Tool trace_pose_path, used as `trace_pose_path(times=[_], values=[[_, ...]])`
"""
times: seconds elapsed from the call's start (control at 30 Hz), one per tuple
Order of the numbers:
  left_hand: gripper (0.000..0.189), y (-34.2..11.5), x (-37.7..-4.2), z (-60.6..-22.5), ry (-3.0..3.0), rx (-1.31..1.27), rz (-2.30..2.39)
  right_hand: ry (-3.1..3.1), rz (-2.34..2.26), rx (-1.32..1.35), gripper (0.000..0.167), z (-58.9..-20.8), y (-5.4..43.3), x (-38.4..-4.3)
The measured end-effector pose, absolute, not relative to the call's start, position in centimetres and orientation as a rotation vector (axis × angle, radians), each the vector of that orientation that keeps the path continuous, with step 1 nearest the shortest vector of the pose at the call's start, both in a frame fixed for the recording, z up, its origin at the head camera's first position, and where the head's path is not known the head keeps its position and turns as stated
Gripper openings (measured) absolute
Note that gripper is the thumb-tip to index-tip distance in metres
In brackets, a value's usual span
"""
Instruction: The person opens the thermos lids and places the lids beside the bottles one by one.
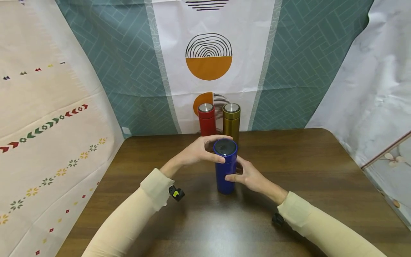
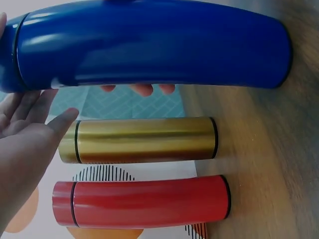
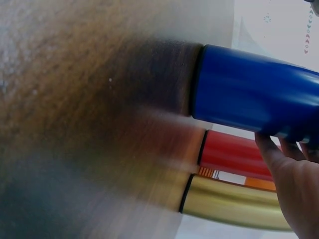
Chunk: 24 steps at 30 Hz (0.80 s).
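Observation:
A blue thermos flask [image 1: 226,171] with a dark, glossy lid top is held upright between both hands over the table, its base at or just above the wood. Around the lid end curls my left hand [image 1: 205,149], thumb in front and fingers reaching behind. Lower on the body, my right hand [image 1: 246,175] grips from the right side, its thumb across the front. In the left wrist view, fingertips of the right hand show past the edge of the blue flask [image 2: 149,45]. The right wrist view shows the lower body of the flask [image 3: 249,89]; its lid is out of frame.
A red thermos flask [image 1: 207,121] and a gold thermos flask [image 1: 231,123] stand side by side behind the blue one, near the back edge of the wooden table [image 1: 289,153]. A patterned cloth [image 1: 208,21] hangs just beyond that edge.

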State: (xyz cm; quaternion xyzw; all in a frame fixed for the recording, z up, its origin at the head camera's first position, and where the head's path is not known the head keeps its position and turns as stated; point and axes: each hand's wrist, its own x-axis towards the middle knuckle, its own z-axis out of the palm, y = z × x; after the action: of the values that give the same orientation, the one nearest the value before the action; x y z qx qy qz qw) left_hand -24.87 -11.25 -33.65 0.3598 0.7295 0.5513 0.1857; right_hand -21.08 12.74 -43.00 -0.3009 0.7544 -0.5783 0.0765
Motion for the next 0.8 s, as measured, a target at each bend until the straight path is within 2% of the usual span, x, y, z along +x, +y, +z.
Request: trace_pose_path(times=[0.3,0.57,0.8], values=[[0.06,-10.7,-23.5,-34.9,2.111,0.958,1.711,2.276,-1.722,-0.893,0.073,-43.2,12.7,-21.1],[0.065,-9.8,-21.7,-35.6,2.199,0.881,1.854,2.258,-1.747,-0.881,0.071,-42.9,12.7,-21.0],[0.072,-10.8,-22.7,-35.0,2.107,0.919,1.738,2.275,-1.715,-0.873,0.071,-42.8,12.8,-21.0]])
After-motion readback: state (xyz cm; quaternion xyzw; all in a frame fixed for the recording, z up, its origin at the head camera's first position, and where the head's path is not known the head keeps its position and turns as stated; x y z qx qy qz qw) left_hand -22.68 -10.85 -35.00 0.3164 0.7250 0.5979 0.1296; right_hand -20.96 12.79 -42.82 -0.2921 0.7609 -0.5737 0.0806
